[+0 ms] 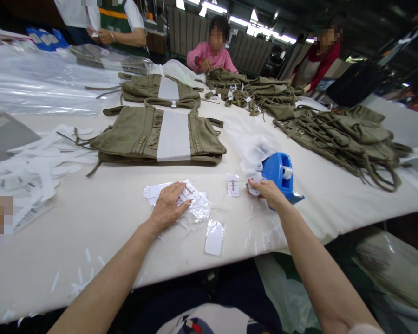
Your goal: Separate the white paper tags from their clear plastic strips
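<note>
My left hand [167, 205] lies flat, fingers spread, on a small heap of white paper tags in clear plastic sleeves [191, 199] on the white table [107, 218]. My right hand [267, 191] is closed in a pinch on a white tag [253, 188] right beside a blue tape dispenser [281, 174]. One loose tag with a red mark [233, 184] lies between my hands. Another blank tag [214, 237] rests nearer the table's front edge.
A folded olive bag with a white paper band [160, 137] lies beyond my hands, a second one [160, 90] behind it. Heaps of olive bags [341, 134] fill the right side. Paper labels [31, 171] lie left. Three other people work at the far side.
</note>
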`<state>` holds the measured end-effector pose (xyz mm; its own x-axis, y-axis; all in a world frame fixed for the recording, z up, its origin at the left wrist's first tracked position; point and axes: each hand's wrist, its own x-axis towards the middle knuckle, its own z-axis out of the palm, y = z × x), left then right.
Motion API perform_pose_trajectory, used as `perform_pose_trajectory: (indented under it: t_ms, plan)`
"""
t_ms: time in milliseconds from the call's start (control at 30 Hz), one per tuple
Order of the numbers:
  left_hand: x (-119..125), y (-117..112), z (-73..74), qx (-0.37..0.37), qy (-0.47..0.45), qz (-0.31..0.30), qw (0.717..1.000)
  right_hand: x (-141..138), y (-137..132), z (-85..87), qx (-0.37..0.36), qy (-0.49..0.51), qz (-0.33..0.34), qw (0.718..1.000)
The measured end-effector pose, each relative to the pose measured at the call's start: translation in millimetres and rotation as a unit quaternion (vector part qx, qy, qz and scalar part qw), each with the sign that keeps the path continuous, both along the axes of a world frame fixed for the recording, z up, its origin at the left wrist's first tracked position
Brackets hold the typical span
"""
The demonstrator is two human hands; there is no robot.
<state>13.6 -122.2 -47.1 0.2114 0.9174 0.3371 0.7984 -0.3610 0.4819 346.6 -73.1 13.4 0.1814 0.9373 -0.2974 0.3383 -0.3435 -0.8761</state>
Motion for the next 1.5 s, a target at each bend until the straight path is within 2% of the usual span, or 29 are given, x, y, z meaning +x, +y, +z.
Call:
perform_pose_trajectory:
  t_ms: [100,200,233,300,367,400,467,500,533,567,633,767,867,933,967,1033,1067,1100,1133,1167,1233,1267,1300,1333,1400,1500]
  plan:
    - [0.6,-0.4,0.8,-0.001,-0.002,0.001,1.000,2.1,3.6,-0.1,0.025,-0.039,-0.024,0.999]
    - [1.0,-1.3,3.4,-0.016,0.002,0.001,1.000,-1.4,7.5,2.1,0.015,-0.061,-0.014,0.998]
    - [1.0,-1.6,4.6,-0.021,0.002,0.002,1.000,-5.2,7.8,3.2,0.021,-0.097,-0.015,0.995]
    - [0.9,-2.2,6.7,-0.027,-0.003,0.002,1.000,-16.9,3.4,5.9,0.083,-0.232,-0.038,0.969]
    - [0.9,-2.5,7.7,-0.030,-0.008,0.000,1.000,-33.4,-11.2,9.5,0.162,-0.351,-0.024,0.922]
    - [0.9,-2.5,7.7,-0.031,-0.009,0.000,0.999,-42.8,-22.9,11.5,0.184,-0.366,0.022,0.912]
    - [1.0,-2.6,7.3,-0.034,-0.008,0.000,0.999,-62.2,-53.5,14.0,0.179,-0.308,0.195,0.914]
    - [1.1,-2.6,6.9,-0.033,-0.006,-0.001,0.999,-71.1,-70.7,13.7,0.179,-0.279,0.291,0.898]
    - [1.3,-2.7,6.7,-0.032,-0.005,-0.003,0.999,-78.7,-87.8,12.0,0.187,-0.272,0.375,0.866]
    - [1.4,-2.7,6.5,-0.030,-0.004,-0.005,1.000,-84.6,-103.7,8.7,0.194,-0.283,0.433,0.834]
    - [1.6,-2.7,6.3,-0.028,-0.004,-0.005,1.000,-90.1,-128.9,-1.2,0.207,-0.321,0.474,0.794]
    - [1.7,-2.5,6.0,-0.032,0.000,-0.001,0.999,-82.2,-152.5,-20.0,0.248,-0.331,0.482,0.772]
    - [1.5,-2.8,5.6,-0.032,0.004,-0.001,0.999,-71.1,-154.7,-22.6,0.273,-0.259,0.493,0.785]
    - [1.2,-3.2,5.8,-0.033,0.003,-0.002,0.999,-62.7,-148.3,-18.3,0.270,-0.187,0.445,0.833]
    - [1.1,-3.5,6.1,-0.034,0.000,-0.003,0.999,-57.8,-141.8,-14.8,0.259,-0.156,0.386,0.871]
    - [0.8,-3.9,7.0,-0.035,-0.014,-0.006,0.999,-46.1,-121.9,-6.0,0.221,-0.113,0.224,0.942]
    - [0.6,-4.0,7.7,-0.034,-0.025,-0.005,0.999,-40.1,-109.1,-1.1,0.196,-0.108,0.149,0.963]
    - [0.3,-4.1,8.3,-0.032,-0.038,-0.004,0.999,-34.8,-95.4,3.9,0.176,-0.117,0.096,0.973]
    - [0.2,-4.2,9.1,-0.030,-0.051,-0.002,0.998,-31.3,-81.9,8.9,0.168,-0.149,0.068,0.972]
    - [0.0,-4.3,9.8,-0.027,-0.065,0.000,0.998,-30.6,-69.4,13.4,0.181,-0.210,0.045,0.960]
    - [-0.3,-4.6,11.1,-0.024,-0.090,0.005,0.996,-41.0,-50.7,20.4,0.245,-0.338,0.023,0.908]
    - [-0.3,-4.8,11.5,-0.024,-0.100,0.008,0.995,-52.8,-44.8,22.2,0.280,-0.374,0.032,0.884]
    - [-0.4,-4.9,11.7,-0.024,-0.109,0.009,0.994,-68.5,-40.9,22.6,0.301,-0.380,0.061,0.873]
    - [-0.5,-4.9,11.7,-0.025,-0.118,0.012,0.993,-87.2,-38.3,21.5,0.303,-0.363,0.104,0.875]
    - [-0.8,-4.6,10.9,-0.027,-0.131,0.016,0.991,-128.1,-34.2,15.4,0.241,-0.312,0.195,0.898]
    - [-1.7,-3.2,8.4,-0.031,-0.145,0.025,0.989,-178.9,-23.7,1.6,0.121,-0.327,0.230,0.909]
